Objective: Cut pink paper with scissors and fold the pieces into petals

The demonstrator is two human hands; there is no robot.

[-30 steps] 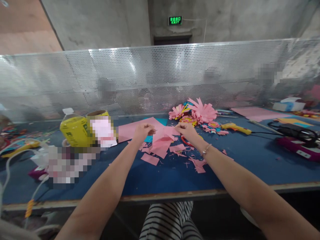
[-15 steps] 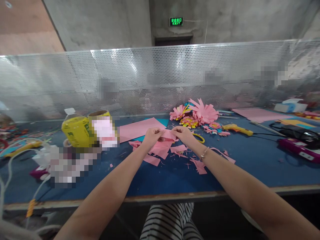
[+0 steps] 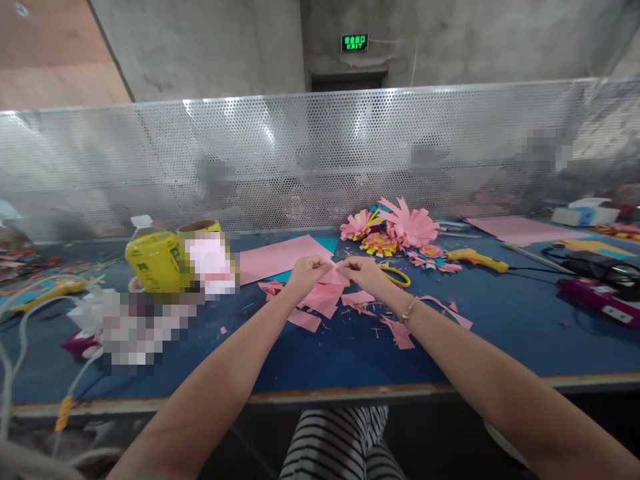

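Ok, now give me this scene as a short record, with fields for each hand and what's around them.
Left hand: fingers pinched on a small pink paper piece
Right hand: fingers pinched at the same piece, close to the left hand; bracelet on its wrist
Nearby on tabletop: pink scraps
Left of hands: large pink sheet, partly over a blue sheet
Right of hands: paper flowers, yellow glue gun
Background: perforated metal screen
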